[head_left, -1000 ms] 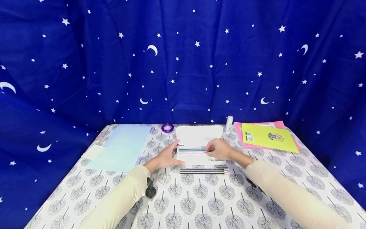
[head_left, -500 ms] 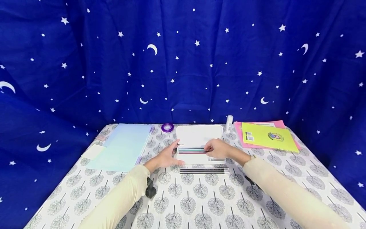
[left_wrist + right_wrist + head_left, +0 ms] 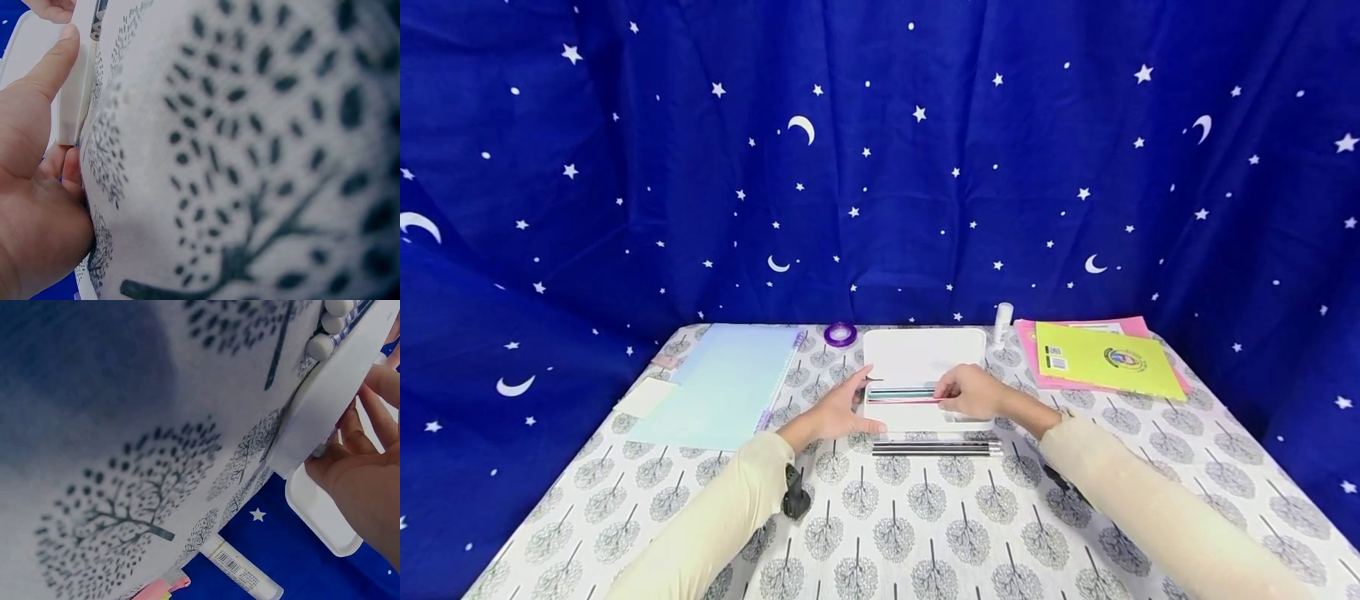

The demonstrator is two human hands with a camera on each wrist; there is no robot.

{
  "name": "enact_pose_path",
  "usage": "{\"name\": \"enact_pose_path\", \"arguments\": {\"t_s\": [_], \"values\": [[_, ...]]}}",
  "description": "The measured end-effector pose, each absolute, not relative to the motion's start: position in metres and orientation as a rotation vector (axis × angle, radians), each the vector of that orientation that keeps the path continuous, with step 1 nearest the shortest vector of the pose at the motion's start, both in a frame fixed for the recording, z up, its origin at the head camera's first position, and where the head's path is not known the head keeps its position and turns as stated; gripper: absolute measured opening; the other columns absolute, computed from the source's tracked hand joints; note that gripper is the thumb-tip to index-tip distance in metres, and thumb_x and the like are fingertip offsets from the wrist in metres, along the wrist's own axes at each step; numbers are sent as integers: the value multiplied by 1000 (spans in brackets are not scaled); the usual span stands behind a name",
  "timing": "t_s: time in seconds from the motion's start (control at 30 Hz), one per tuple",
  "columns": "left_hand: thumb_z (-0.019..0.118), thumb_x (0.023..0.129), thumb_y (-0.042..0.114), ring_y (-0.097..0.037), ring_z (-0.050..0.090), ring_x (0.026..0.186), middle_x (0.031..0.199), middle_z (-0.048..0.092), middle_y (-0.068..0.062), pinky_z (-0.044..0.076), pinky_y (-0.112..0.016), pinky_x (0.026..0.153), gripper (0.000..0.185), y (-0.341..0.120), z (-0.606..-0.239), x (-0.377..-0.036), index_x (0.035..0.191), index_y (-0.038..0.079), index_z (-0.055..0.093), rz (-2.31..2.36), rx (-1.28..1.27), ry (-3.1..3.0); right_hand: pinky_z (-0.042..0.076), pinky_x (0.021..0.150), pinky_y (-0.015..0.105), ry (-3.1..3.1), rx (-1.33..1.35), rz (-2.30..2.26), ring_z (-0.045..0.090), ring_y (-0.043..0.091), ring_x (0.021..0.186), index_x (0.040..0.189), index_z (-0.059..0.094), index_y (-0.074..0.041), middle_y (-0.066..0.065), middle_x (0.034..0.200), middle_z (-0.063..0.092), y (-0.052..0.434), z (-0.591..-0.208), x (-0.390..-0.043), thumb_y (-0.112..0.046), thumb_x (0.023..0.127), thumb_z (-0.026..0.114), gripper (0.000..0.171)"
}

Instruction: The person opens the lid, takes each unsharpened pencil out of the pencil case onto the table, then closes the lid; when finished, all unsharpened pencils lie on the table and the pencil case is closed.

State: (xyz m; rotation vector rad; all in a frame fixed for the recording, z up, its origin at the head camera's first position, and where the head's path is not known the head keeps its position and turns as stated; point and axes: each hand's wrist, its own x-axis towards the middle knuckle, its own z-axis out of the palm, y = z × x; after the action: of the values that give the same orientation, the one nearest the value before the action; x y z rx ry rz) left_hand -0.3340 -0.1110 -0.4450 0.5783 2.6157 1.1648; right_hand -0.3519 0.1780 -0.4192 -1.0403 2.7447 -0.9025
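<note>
A white pencil case lies opened on the table, its lid laid back. My left hand holds the case at its left end, thumb along the front wall. Inside are several coloured pencils. My right hand reaches into the case from the right and pinches a red pencil near its right end; the fingertips are partly hidden. Just in front of the case lie several black pencils side by side, their white ends close in the right wrist view.
Left stands a light-blue spiral notebook with a white card on its edge. Behind are a purple tape roll and a white glue stick. Yellow and pink books lie at right.
My right hand has shifted slightly left within the case, and the red pencil shows more clearly at its fingers. My left hand stays in place.
</note>
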Motion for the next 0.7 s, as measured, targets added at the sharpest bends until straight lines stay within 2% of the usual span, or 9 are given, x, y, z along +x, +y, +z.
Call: {"name": "enact_pose_path", "arguments": {"t_s": [0.2,0.7], "values": [[84,75,42,-34,46,134,159,33,-8,36,-56,111,113,-110,-444,-333,160,26,11,1165,566,2610,58,72,27,2733,-999,-1002,67,12,73,86,73,0,4,79,73,177,-420,-350,2,83,74,4],[84,76,42,-34,46,133,159,33,-8,37,-55,111,113,-110,-444,-332,161,25,11,1162,573,2609,55,74,29,2753,-976,-1068,67,10,73,87,74,-2,1,79,73,187,-413,-339,0,83,75,5]]}}
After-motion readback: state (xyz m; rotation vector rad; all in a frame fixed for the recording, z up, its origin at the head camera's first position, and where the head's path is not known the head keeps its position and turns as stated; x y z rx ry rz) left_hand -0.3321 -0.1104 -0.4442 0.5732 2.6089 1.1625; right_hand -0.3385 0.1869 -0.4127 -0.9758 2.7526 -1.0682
